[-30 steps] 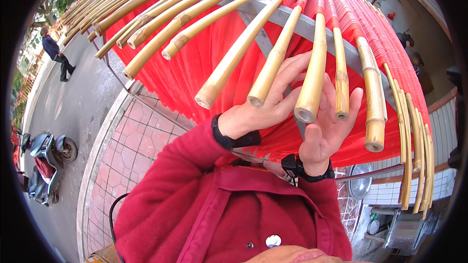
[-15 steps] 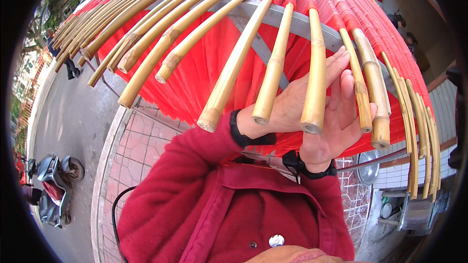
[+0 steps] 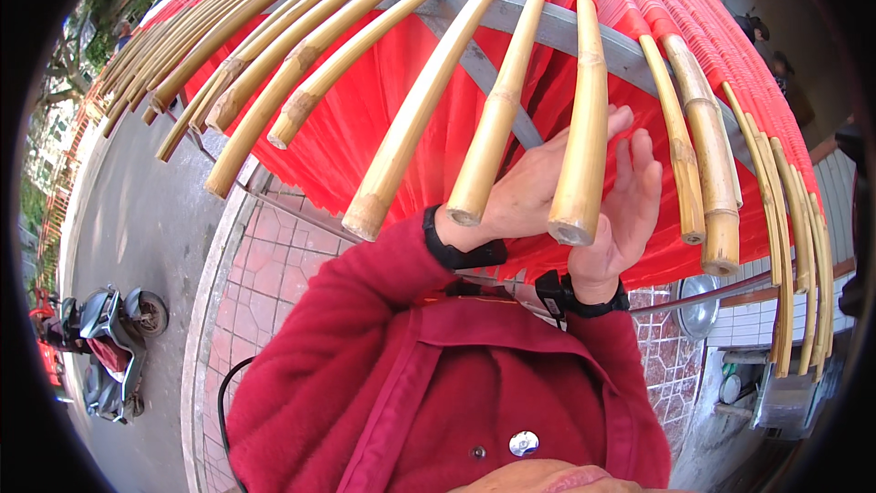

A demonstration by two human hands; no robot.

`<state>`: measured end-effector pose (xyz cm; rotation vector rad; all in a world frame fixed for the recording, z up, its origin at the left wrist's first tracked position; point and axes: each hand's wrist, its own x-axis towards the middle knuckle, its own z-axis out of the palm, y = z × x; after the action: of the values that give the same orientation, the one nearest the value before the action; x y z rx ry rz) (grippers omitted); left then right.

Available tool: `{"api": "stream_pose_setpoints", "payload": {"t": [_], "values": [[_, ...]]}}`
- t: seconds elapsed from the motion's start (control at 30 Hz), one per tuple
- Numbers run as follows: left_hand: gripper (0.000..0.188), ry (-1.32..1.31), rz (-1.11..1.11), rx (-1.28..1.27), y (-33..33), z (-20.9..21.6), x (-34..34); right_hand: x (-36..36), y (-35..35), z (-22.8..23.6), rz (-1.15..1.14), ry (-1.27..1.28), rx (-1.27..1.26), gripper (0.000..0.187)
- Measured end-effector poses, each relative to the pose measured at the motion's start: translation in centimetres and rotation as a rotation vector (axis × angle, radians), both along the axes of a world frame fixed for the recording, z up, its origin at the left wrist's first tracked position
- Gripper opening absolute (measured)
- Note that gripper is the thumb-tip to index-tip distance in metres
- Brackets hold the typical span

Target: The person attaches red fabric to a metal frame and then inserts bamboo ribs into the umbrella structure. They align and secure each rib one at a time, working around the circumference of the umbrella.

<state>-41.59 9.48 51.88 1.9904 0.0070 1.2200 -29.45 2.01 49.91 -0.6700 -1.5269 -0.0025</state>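
reaching up from a dark red jacket, worn under an apron of a similar red, both arms bend inward below a fan of bamboo poles. each wrist wears a black band, and the hands meet the view beyond the poles' nearer ends. the left hand passes behind two of the middle poles, its back partly showing in the gap and its fingertips coming out past the far side; the thumb is hidden, so whether it pinches anything cannot be told. the right hand stands apart, palm toward the viewer, its fingers raised and loosely bent. it sits just right of the pole that crosses the left hand, close to those left fingertips; whether the two touch is unclear.

the poles stick out toward the wearer, cut ends nearest, spreading from left to right. farther up, they run into rows of red thread. a curved grey metal frame passes beneath them, and pleated red cloth hangs under it.

lower down lies pinkish tiled pavement, with a round metal basin at right. off to the left, a scooter stands on the grey road, with trees beyond.
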Motion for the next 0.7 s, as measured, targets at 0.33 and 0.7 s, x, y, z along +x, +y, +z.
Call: {"api": "stream_pose_setpoints", "payload": {"t": [0.33, 0.7], "values": [[0.026, -0.280, -0.051, -0.615, 2.0, -6.4, -3.7, 1.0, 1.4, 0.3, 0.106, 0.115, -0.398, 0.062], [0.035, -0.222, 0.053, -0.610, 5.5, -8.1, -3.4, 2.1, 3.8, 4.1, -0.372, -0.544, -0.394, 0.023]]}}
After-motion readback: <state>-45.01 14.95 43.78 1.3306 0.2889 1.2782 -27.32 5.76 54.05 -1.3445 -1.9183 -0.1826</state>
